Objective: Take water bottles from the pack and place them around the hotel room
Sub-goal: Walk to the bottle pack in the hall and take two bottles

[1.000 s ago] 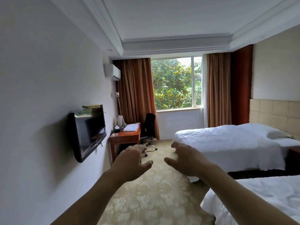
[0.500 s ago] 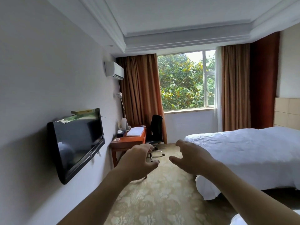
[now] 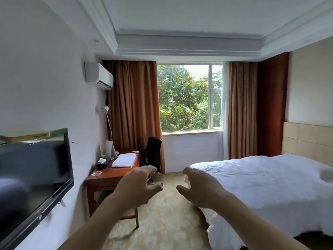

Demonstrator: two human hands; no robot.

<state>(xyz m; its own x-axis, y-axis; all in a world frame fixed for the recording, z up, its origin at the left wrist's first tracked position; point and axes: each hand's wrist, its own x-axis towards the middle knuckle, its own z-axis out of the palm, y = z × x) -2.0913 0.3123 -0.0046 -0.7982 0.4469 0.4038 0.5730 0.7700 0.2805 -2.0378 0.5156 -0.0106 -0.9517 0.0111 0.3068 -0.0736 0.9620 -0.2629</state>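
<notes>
Both my arms reach forward at chest height, over the carpet. My left hand (image 3: 137,188) is empty, with its fingers curled loosely and spread apart. My right hand (image 3: 200,190) is also empty, thumb and fingers apart. No water bottle and no pack shows anywhere in the head view. A wooden desk (image 3: 108,177) stands against the left wall just beyond my left hand. It carries a folded white towel (image 3: 125,160), a dark tissue box (image 3: 104,163) and a small glass ashtray (image 3: 96,174).
A black office chair (image 3: 153,154) stands at the desk's far end, before orange curtains (image 3: 133,112) and the window (image 3: 189,96). A white bed (image 3: 266,188) fills the right side. A wall-mounted television (image 3: 34,175) juts out at the left. Patterned carpet (image 3: 162,222) runs between desk and bed.
The view has moved forward along the room toward the desk and window. The television now sits at the left edge and the nearer bed has left the frame. Both hands stay empty.
</notes>
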